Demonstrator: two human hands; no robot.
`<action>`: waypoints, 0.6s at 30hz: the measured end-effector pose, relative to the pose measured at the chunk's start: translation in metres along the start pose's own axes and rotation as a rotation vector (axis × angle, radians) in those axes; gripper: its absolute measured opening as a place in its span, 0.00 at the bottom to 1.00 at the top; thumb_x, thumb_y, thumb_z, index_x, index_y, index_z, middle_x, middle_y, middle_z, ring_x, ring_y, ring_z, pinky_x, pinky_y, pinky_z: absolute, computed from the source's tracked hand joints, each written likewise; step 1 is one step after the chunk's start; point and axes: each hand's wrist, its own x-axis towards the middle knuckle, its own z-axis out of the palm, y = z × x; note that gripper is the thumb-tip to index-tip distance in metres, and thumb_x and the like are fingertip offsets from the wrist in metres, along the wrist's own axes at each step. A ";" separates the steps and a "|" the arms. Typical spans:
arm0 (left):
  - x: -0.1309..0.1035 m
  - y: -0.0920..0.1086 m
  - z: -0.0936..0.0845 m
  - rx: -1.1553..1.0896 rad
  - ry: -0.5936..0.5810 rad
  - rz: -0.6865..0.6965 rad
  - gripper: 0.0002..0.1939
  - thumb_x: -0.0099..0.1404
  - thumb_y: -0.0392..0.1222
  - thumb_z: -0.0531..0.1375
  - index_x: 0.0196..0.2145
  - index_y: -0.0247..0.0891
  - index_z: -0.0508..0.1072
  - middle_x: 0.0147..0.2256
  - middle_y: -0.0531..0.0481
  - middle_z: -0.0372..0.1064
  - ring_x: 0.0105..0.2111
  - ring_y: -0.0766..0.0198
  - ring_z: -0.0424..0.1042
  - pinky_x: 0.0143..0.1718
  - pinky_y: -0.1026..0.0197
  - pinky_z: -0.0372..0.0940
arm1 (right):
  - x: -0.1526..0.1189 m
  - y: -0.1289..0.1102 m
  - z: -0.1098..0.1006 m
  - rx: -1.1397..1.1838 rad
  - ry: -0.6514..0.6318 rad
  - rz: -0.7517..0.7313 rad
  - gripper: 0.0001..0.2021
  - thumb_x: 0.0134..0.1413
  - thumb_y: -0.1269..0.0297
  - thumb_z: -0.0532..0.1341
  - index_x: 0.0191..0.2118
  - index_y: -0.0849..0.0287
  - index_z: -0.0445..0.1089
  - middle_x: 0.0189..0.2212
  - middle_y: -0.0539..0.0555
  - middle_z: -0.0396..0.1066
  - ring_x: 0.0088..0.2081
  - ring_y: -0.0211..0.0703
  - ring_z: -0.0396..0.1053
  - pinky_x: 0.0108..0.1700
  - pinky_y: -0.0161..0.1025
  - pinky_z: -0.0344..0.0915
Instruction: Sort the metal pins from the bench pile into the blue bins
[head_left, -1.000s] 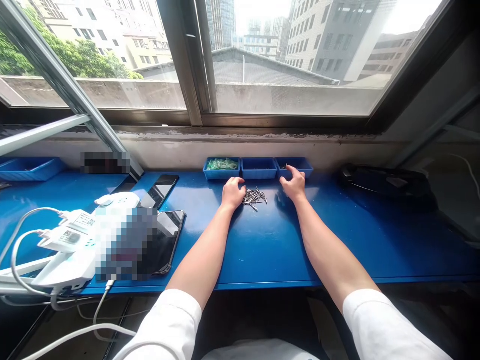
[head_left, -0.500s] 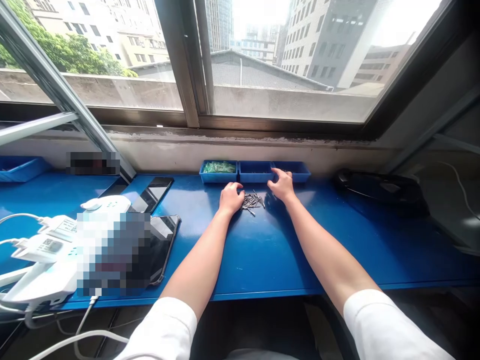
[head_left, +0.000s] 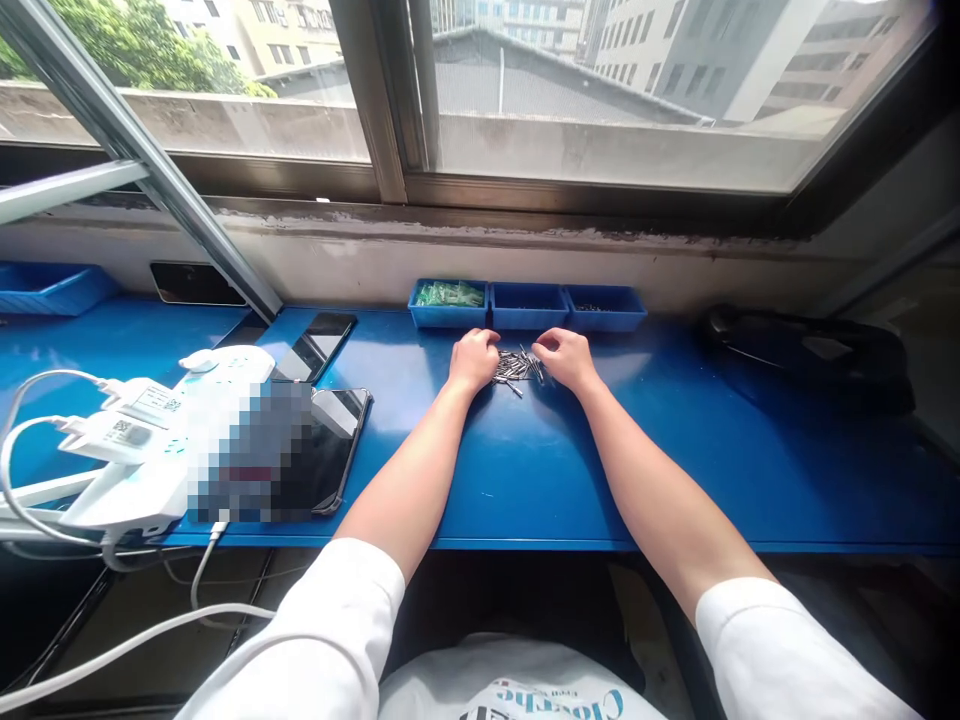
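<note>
A pile of small dark metal pieces [head_left: 517, 366] lies on the blue table [head_left: 525, 470]. My left hand [head_left: 474, 360] rests at the pile's left edge, fingers curled together; what they hold, if anything, is hidden. At the right edge my right hand [head_left: 564, 357] has thumb and fingertips pinched close over the pieces, and what is between them is too small to name. Behind the hands stand three blue bins in a row: the left bin [head_left: 448, 317] with green-and-white packets [head_left: 448, 293], the middle bin [head_left: 529, 318], and the right bin [head_left: 606, 320] with small dark pieces in it.
On the left are a white power strip [head_left: 180, 440] with cables, a phone [head_left: 322, 345], a larger dark device [head_left: 349, 430], another phone [head_left: 196, 283] and a blue tray [head_left: 56, 290]. A black case [head_left: 810, 365] lies at the right. A window frame rises behind.
My right hand has moved from the front of the right bin down to the metal pieces, and its fingers have closed up. My left hand stays by the pile. The camera view has tilted down.
</note>
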 end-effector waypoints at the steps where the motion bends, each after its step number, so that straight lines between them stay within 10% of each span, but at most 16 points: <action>1: 0.000 0.000 0.000 0.006 -0.005 0.001 0.15 0.60 0.33 0.50 0.38 0.39 0.76 0.42 0.46 0.73 0.44 0.57 0.71 0.51 0.56 0.64 | -0.001 0.000 0.001 -0.008 -0.022 0.016 0.09 0.47 0.60 0.59 0.30 0.57 0.75 0.28 0.52 0.75 0.32 0.44 0.70 0.38 0.40 0.65; 10: -0.001 0.005 -0.001 0.109 -0.018 0.041 0.14 0.60 0.36 0.52 0.38 0.39 0.76 0.40 0.44 0.73 0.43 0.55 0.71 0.49 0.54 0.65 | 0.009 -0.011 0.014 -0.098 -0.041 0.258 0.15 0.46 0.49 0.62 0.28 0.55 0.77 0.27 0.57 0.76 0.34 0.50 0.73 0.37 0.42 0.65; 18: 0.000 0.007 0.000 0.154 -0.041 0.035 0.13 0.60 0.36 0.53 0.37 0.38 0.76 0.40 0.42 0.73 0.43 0.52 0.70 0.47 0.51 0.64 | 0.014 -0.013 0.017 -0.098 -0.055 0.334 0.05 0.44 0.61 0.64 0.27 0.56 0.76 0.28 0.58 0.75 0.37 0.52 0.73 0.41 0.45 0.65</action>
